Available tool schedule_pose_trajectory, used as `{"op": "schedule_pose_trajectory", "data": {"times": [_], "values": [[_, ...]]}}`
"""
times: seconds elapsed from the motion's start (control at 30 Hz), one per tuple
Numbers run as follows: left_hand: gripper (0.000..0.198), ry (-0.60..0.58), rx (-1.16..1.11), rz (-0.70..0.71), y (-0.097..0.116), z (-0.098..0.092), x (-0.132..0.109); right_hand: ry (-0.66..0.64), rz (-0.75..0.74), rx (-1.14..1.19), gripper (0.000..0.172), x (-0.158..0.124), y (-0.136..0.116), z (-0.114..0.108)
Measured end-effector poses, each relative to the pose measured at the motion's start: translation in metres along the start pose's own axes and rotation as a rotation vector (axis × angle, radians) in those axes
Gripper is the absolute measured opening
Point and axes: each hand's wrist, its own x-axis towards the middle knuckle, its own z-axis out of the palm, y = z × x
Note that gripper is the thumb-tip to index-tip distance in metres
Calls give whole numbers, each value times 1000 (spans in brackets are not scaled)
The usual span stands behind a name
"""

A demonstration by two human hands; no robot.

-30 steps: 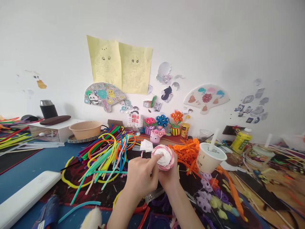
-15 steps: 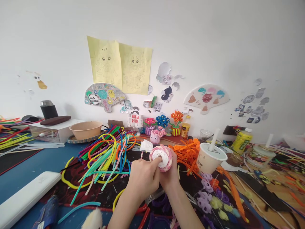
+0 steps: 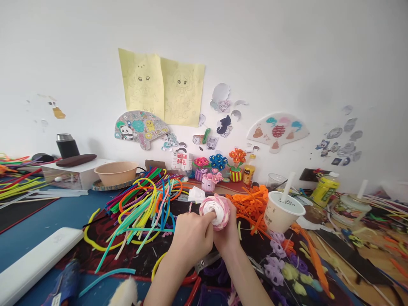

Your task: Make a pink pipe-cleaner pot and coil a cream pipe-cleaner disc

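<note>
Left hand [image 3: 193, 231], right hand [image 3: 227, 231] — both bare. Forearms [image 3: 170, 272], one pair — slim, smooth, uncovered all the way to the lower edge of view, broadening away from the hands.

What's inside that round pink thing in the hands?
Inside the round pink thing there's white material. A finger of the left hand pokes at its middle, covering that spot. Whatever lies deeper, under the white, can't be seen.

Dark mat [image 3: 91, 260] on blue table [image 3: 73, 212]
</note>
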Motion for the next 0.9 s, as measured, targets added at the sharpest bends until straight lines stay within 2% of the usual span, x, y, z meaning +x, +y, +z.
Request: {"op": "schedule_pose_trajectory", "data": {"times": [0.3, 0.5, 0.63, 0.77, 0.9], "values": [[29, -16, -16, -55, 1, 0, 0, -5, 17, -36, 27, 1, 3, -3], [28, 13, -119, -118, -3, -1, 0, 29, 39, -47, 27, 1, 5, -4], [32, 86, -260, -209, -8, -1, 2, 60, 53, -37, 29, -3, 4, -2], [27, 233, -569, -306, -12, 4, 7, 80, 72, -13, 26, -5, 4, 0], [40, 272, -684, -316, -13, 12, 11, 73, 104, -6, 27, -5, 6, 0]]}}
